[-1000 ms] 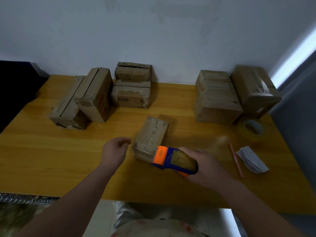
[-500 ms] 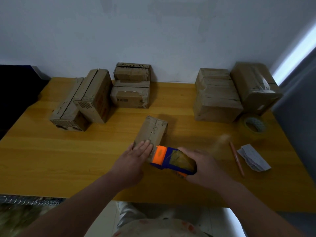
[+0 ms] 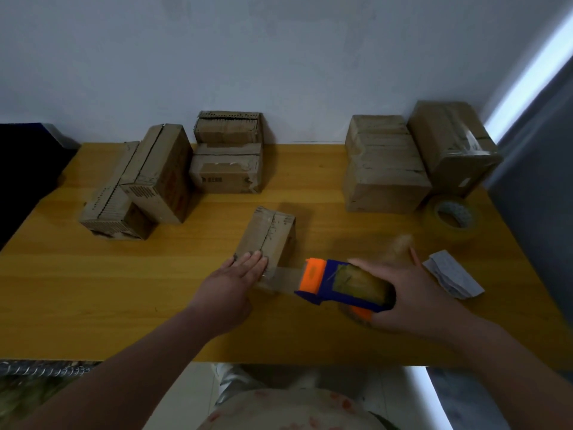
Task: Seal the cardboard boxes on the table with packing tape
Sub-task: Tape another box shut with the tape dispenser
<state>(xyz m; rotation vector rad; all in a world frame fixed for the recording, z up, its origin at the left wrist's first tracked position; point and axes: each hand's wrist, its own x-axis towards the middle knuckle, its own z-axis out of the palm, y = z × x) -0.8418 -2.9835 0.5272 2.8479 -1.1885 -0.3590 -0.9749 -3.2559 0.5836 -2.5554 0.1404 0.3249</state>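
A small cardboard box (image 3: 269, 235) lies in the middle of the wooden table (image 3: 93, 290), its top seam running away from me. My left hand (image 3: 231, 283) presses flat with straight fingers on the box's near end. My right hand (image 3: 403, 293) grips a blue and orange tape dispenser (image 3: 338, 285) just right of the box. A strip of clear tape (image 3: 286, 279) stretches from the dispenser's orange mouth to the box's near end under my left fingers.
Several cardboard boxes stand at the back: a leaning pair (image 3: 139, 184) on the left, a stacked pair (image 3: 228, 153) in the centre, two larger ones (image 3: 384, 169) on the right. A spare tape roll (image 3: 452, 216) and folded paper (image 3: 452, 274) lie right.
My left hand moved from beside the box onto its near end and flattened there. The dispenser has drawn back to the right, pulling out a strip of tape.
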